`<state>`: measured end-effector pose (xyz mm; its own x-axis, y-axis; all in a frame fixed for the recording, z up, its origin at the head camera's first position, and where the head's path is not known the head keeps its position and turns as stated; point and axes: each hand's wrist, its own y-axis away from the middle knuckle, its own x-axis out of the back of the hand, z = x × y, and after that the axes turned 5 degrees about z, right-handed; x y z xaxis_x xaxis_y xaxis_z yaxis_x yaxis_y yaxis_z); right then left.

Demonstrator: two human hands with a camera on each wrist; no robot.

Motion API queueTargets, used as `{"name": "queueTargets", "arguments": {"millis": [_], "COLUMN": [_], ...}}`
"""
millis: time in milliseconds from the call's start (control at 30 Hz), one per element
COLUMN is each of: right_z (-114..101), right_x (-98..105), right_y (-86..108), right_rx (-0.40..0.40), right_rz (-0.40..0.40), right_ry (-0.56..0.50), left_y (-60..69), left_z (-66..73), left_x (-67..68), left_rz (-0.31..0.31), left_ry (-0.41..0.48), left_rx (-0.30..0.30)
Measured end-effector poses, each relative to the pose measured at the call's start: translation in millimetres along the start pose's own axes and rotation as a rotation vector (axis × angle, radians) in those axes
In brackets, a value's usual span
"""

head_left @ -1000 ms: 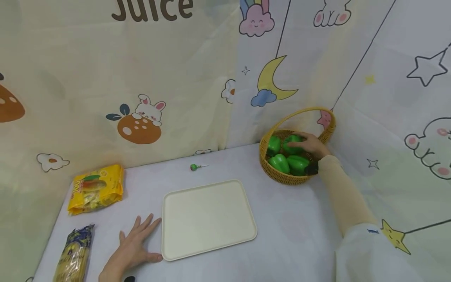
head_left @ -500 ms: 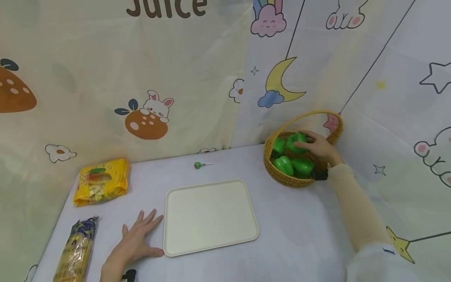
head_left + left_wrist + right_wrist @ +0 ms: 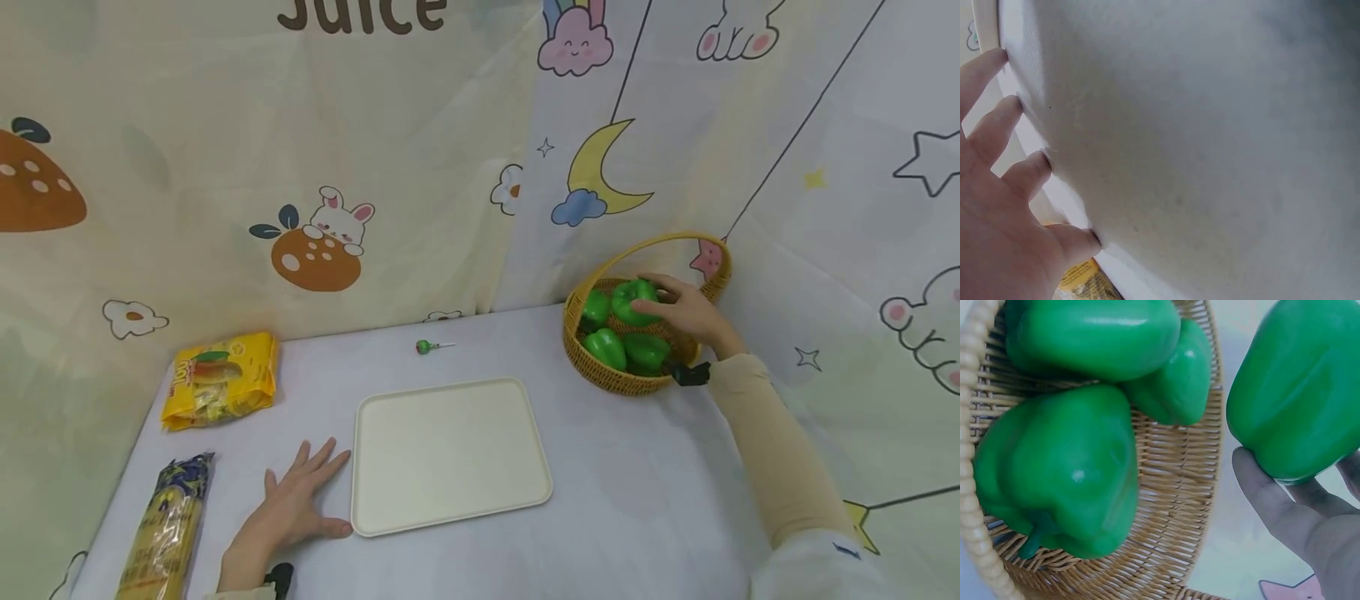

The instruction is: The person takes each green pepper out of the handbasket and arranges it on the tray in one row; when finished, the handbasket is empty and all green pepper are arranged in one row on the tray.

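A green bell pepper (image 3: pixel 1300 394) is gripped between the thumb and fingers of my right hand (image 3: pixel 693 312), at the back right of the table. In the right wrist view it appears beside the rim of the wicker basket (image 3: pixel 1175 494), apart from the others. Several more green bell peppers (image 3: pixel 604 348) lie inside the basket. My left hand (image 3: pixel 288 504) rests on the table with fingers spread. Its thumb and one fingertip are at the left edge of the cream tray (image 3: pixel 450 458); touching or just short of it, I cannot tell. The left wrist view shows its fingertips on the white surface.
A lollipop (image 3: pixel 431 346) lies behind the tray. At the left are a yellow candy bag (image 3: pixel 221 379) and a clear pack of noodles (image 3: pixel 167 529). The basket's tall handle (image 3: pixel 637 246) arches near the right hand. Printed cloth hangs behind and at the right.
My right hand has drawn slightly up and back with the pepper, which shows more fully now. The head view has shifted a little. The left hand keeps its place by the tray.
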<state>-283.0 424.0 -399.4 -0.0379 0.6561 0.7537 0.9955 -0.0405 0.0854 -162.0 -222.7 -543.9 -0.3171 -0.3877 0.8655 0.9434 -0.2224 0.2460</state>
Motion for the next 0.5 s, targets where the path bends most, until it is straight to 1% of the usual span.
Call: {"name": "queueTargets", "arguments": {"millis": [100, 300, 433, 500], "right_z": [-5.0, -20.0, -30.5, -34.1], "right_x": [0.6, -1.6, -6.4, -9.1], "right_y": [4.8, 15.4, 23.5, 28.5], "right_rx": [0.017, 0.055, 0.089, 0.106], "right_rz": [-0.003, 0.004, 0.004, 0.005], "right_ry": [-0.005, -0.001, -0.007, -0.025], "left_y": [-0.7, 2.0, 2.0, 0.8], "left_z": [-0.2, -1.4, -0.9, -0.6], "left_x": [0.3, -2.1, -1.6, -1.7], "left_rz": [0.007, 0.018, 0.024, 0.016], "left_ry": [0.005, 0.031, 0.018, 0.012], "left_rx": [-0.003, -0.016, -0.009, -0.001]}}
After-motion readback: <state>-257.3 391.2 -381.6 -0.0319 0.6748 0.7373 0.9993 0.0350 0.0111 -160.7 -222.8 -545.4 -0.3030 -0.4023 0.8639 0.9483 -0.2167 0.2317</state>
